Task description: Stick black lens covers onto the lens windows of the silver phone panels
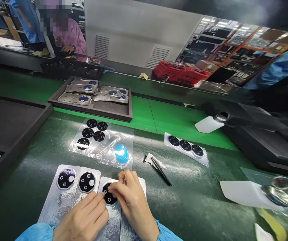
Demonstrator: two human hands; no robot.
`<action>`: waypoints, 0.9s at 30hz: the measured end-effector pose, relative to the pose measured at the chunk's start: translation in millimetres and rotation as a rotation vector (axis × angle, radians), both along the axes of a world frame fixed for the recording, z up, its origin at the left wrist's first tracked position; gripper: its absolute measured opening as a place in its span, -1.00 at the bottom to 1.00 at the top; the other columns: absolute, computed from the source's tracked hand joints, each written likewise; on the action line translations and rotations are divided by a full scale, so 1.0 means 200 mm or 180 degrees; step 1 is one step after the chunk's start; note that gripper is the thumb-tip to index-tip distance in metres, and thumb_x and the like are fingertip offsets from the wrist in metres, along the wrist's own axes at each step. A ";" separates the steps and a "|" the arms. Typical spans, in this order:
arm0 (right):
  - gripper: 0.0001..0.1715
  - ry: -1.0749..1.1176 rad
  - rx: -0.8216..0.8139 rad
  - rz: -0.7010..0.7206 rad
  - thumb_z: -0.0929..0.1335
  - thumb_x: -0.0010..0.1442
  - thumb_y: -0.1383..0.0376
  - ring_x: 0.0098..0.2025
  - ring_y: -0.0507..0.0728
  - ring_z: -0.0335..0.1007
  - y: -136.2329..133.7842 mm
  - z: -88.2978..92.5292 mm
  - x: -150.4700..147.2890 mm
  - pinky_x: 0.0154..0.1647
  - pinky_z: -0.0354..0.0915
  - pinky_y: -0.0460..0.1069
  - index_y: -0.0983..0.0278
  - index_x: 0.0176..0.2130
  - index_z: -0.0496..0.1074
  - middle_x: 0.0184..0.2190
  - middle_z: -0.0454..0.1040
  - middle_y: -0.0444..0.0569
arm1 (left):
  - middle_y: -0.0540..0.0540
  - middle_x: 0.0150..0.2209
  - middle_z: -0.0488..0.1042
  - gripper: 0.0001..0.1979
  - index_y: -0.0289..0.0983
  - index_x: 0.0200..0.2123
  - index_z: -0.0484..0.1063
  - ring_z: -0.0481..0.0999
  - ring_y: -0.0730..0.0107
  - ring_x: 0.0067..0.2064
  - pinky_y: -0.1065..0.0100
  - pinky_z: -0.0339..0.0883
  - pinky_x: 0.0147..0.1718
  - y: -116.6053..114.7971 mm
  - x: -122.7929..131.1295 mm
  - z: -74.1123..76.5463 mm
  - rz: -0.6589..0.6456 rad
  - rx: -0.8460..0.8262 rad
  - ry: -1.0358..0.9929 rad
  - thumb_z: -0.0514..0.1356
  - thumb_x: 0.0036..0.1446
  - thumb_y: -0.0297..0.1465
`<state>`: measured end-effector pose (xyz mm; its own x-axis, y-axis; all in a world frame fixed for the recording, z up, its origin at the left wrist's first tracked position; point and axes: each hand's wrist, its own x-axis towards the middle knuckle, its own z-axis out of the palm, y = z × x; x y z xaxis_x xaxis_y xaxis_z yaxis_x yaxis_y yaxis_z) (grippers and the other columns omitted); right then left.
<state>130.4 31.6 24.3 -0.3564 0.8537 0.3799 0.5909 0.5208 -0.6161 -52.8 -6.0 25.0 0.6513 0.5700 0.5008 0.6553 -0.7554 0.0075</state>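
Observation:
Several silvery phone back covers (66, 201) lie side by side at the near edge, film-wrinkled, each with a black octagonal camera piece (66, 179). On the third cover, my left hand (83, 214) rests with its fingers stretched out, fingertips touching the edge of the camera piece there. My right hand (135, 201) bends over the same black piece from the right, thumb and forefinger pinched together at its surface. Whatever those fingertips hold is hidden. The rightmost cover (142, 184) is mostly covered by my right hand.
Beyond the covers lies a clear sheet (106, 152) with black octagonal stickers and a blue round film. Black tweezers (161, 170) sit to its right, and a sticker strip (186, 147) farther off. A tray (101, 112) holds more covers. White bottles (209, 124) stand right. A person in pink (76, 36) sits opposite.

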 end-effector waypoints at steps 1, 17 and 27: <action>-0.77 -0.0025 0.0007 0.0001 0.25 0.35 0.47 -0.26 0.13 0.15 0.00 0.00 0.00 -0.33 0.20 -0.02 0.22 -0.28 0.41 -0.29 0.25 -0.05 | -0.14 -0.28 0.57 -0.62 -0.38 -0.29 0.48 0.57 0.28 -0.10 0.20 0.32 0.08 0.00 0.00 0.00 0.0011 0.0026 0.0023 -0.12 0.32 -0.67; -0.73 -0.0670 0.0343 0.0016 0.20 0.34 0.53 -0.25 0.14 0.14 -0.03 0.00 -0.05 -0.29 0.15 0.04 0.25 -0.26 0.38 -0.24 0.29 -0.02 | -0.13 -0.32 0.55 -0.64 -0.36 -0.33 0.45 0.56 0.27 -0.17 0.13 0.23 0.11 0.02 0.02 0.01 0.0011 0.0181 0.0268 -0.11 0.31 -0.67; -0.78 -0.0919 0.0500 0.0122 0.26 0.32 0.51 -0.26 0.14 0.16 -0.03 -0.01 -0.06 -0.28 0.14 0.04 0.25 -0.30 0.38 -0.26 0.31 -0.03 | -0.09 -0.35 0.54 -0.63 -0.33 -0.31 0.45 0.55 0.30 -0.18 0.14 0.24 0.12 0.02 0.01 0.00 0.0023 0.0217 0.0283 -0.12 0.31 -0.67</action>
